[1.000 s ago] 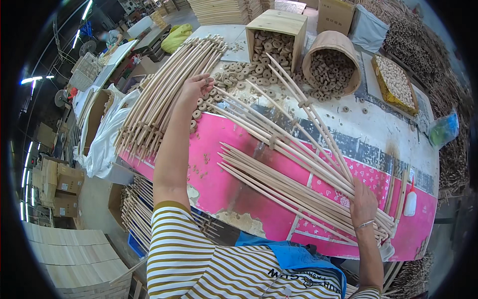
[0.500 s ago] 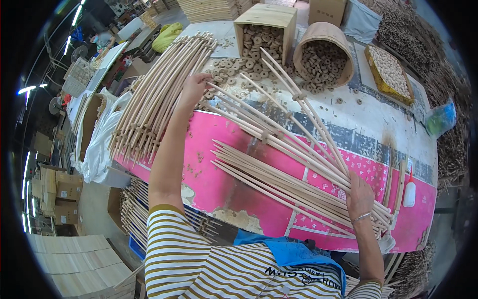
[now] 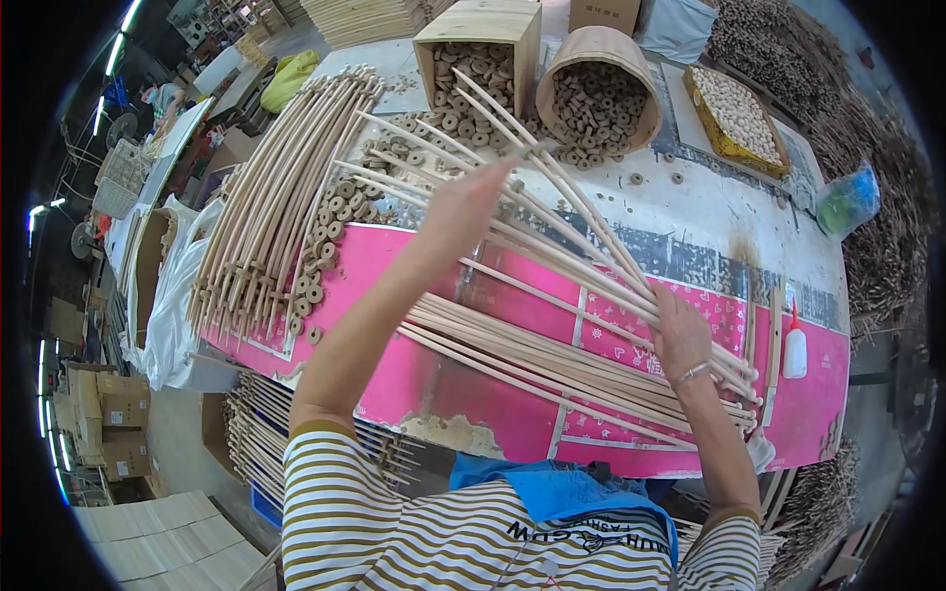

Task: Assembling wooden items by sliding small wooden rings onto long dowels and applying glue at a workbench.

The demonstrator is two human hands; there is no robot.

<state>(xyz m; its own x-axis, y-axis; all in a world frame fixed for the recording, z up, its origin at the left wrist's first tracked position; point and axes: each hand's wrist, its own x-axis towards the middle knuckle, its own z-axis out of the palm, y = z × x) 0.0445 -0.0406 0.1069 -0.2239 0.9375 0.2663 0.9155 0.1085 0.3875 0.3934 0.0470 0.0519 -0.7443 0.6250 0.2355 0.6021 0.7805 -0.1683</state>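
Observation:
My right hand [image 3: 682,335] is closed around the near ends of several long wooden rods [image 3: 616,291], which fan out away from it toward the far left. My left hand [image 3: 471,209] is over the middle of these rods; its fingertips are smeared by motion, so its hold is unclear. More bare rods [image 3: 542,350] lie side by side on the pink table covering [image 3: 448,379], just nearer than the held ones. To the left rests a large pile of rods [image 3: 276,187] with small wooden rings near their near ends. Loose wooden rings [image 3: 335,209] are scattered beside that pile.
A square wooden box [image 3: 527,34] and a round wooden tub [image 3: 603,44], both tipped open toward me, spill rings at the back. Beyond stands a yellow tray [image 3: 714,133] of pale round pieces. A white glue bottle [image 3: 794,353] with a red tip stands at the right.
My left hand has moved right, from the far ends of the rods to their middle. My right hand keeps its grip. The whole view has shifted slightly.

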